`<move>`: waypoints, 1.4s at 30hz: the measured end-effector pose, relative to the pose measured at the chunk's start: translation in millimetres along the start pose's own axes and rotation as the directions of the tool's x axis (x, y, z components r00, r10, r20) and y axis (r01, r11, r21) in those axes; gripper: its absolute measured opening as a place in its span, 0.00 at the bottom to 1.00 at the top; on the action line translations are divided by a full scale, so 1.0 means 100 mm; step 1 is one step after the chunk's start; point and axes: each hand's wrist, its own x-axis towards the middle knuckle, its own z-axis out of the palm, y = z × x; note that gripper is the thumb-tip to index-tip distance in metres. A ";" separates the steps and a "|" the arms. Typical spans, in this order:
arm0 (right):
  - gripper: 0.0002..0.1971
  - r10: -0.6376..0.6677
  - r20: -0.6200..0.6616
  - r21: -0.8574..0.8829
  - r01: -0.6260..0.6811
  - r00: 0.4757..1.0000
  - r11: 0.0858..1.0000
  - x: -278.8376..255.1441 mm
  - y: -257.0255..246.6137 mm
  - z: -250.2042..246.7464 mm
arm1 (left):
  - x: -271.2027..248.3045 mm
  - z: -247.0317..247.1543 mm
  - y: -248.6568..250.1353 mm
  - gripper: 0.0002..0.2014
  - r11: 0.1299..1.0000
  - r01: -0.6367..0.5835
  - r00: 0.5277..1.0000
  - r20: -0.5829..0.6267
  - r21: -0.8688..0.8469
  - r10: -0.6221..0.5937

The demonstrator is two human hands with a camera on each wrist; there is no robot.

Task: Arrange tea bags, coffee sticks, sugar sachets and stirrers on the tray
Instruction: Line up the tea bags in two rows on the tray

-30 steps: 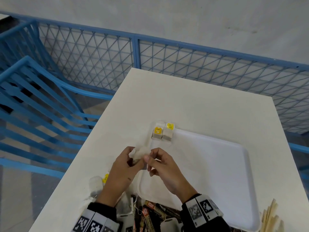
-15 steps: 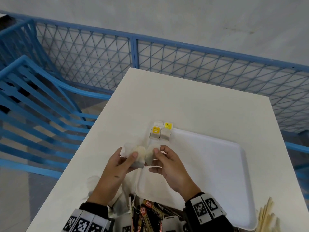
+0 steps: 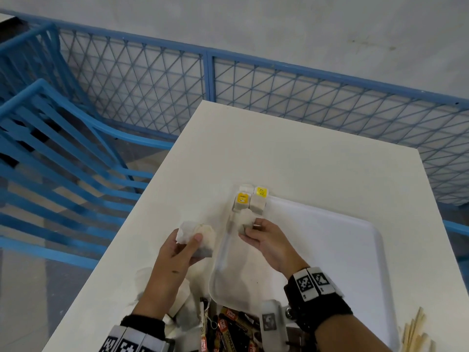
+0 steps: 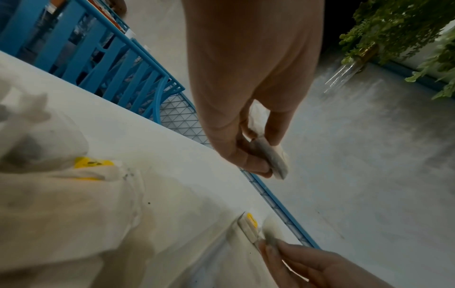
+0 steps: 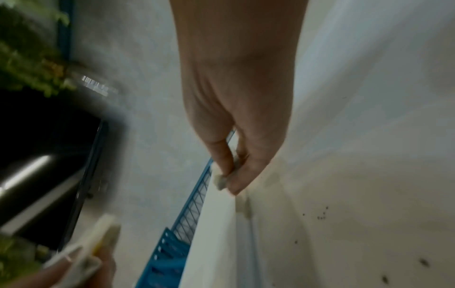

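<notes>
My left hand [image 3: 194,241] holds a small bunch of pale tea bags [image 3: 203,236] over the table, just left of the white tray [image 3: 330,250]. In the left wrist view its thumb and fingers pinch the tea bags [image 4: 270,155]. My right hand [image 3: 250,228] pinches one tea bag [image 3: 245,218] low over the tray's far left corner, right below two tea bags with yellow tags [image 3: 250,199] that lie there side by side. In the right wrist view that single tea bag [image 5: 220,180] shows between thumb and finger.
More loose tea bags [image 3: 184,303] lie on the white table [image 3: 291,153] by my left wrist. Dark coffee sticks [image 3: 228,329] are piled at the near edge. Wooden stirrers [image 3: 413,334] lie at the near right. A blue mesh fence [image 3: 279,97] runs behind the table.
The hands were together with the tea bags between them. They have come apart: the right hand has carried one bag forward to the tray's far left corner, and the left keeps the others.
</notes>
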 end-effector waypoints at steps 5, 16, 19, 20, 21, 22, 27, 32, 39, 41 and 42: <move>0.18 -0.143 -0.260 -0.292 0.064 0.955 0.954 0.28 0.07 0.04 | 0.01 -0.03 -0.02 0.10 1.000 0.010 1.000 -0.030 0.015 -0.009; 0.24 -0.355 -0.323 -0.511 0.154 0.877 0.846 0.48 0.15 0.13 | 0.05 -0.03 -0.06 0.12 1.000 0.025 0.999 -0.042 0.009 -0.025; 0.24 -0.383 -0.300 -0.568 0.159 0.874 0.807 0.47 0.15 0.12 | 0.06 0.00 -0.07 0.12 1.000 0.028 0.999 -0.039 0.011 -0.028; 0.24 -0.389 -0.293 -0.580 0.161 0.873 0.799 0.47 0.16 0.11 | 0.06 0.01 -0.07 0.12 1.000 0.028 0.999 -0.035 0.013 -0.027; 0.24 -0.397 -0.289 -0.585 0.167 0.871 0.793 0.46 0.16 0.12 | 0.06 0.02 -0.07 0.13 1.000 0.026 0.999 -0.027 0.014 -0.025; 0.24 -0.410 -0.289 -0.592 0.175 0.865 0.787 0.46 0.18 0.11 | 0.06 0.03 -0.07 0.13 1.000 0.026 1.000 -0.019 0.012 -0.025; 0.12 -0.435 -0.207 -0.625 0.224 0.876 0.748 0.26 0.20 0.17 | 0.04 0.08 -0.04 0.13 1.000 0.021 1.000 0.007 -0.011 -0.021; 0.13 -0.293 0.042 -0.425 0.282 0.955 0.860 -0.22 0.13 0.29 | 0.02 0.13 0.00 0.14 0.998 0.001 0.999 0.032 -0.059 0.001; 0.07 -0.237 0.219 -0.323 0.300 0.946 0.898 -0.53 0.18 0.28 | 0.00 0.21 0.03 0.13 1.000 -0.027 0.999 0.043 -0.013 0.028; 0.04 -0.245 0.212 -0.293 0.301 0.946 0.907 -0.55 0.21 0.25 | -0.01 0.23 0.03 0.13 1.000 -0.028 0.999 0.038 -0.013 0.028; 0.03 -0.243 0.205 -0.273 0.294 0.948 0.916 -0.55 0.21 0.23 | -0.02 0.24 0.03 0.13 0.999 -0.031 0.999 0.029 -0.020 0.031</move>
